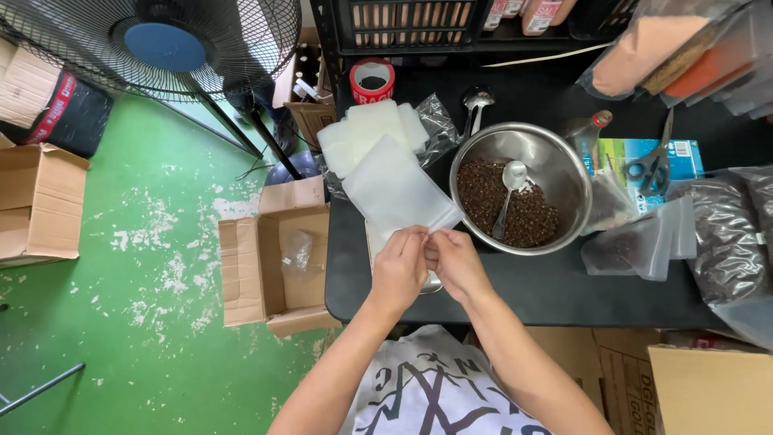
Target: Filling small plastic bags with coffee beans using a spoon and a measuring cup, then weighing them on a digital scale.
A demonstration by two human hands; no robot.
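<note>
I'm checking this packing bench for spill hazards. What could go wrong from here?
The steel bowl of dark grains, with a spoon in it, stands right beside the right hand; a bump might scatter grains. Both hands pinch the empty pouch near the table edge, so it might slip into the open box below.

A steel bowl (519,187) of dark seeds sits on the black counter (523,286), a spoon (509,193) resting in it. Scissors (654,163) lie on a blue-green box (636,157) to its right, near filled clear bags (636,246). A roll of red tape (372,80) stands behind a stack of pouches (366,129). On the green floor (137,274), an open cardboard box (278,258) sits against the counter, with a fan (165,48) beyond.
</note>
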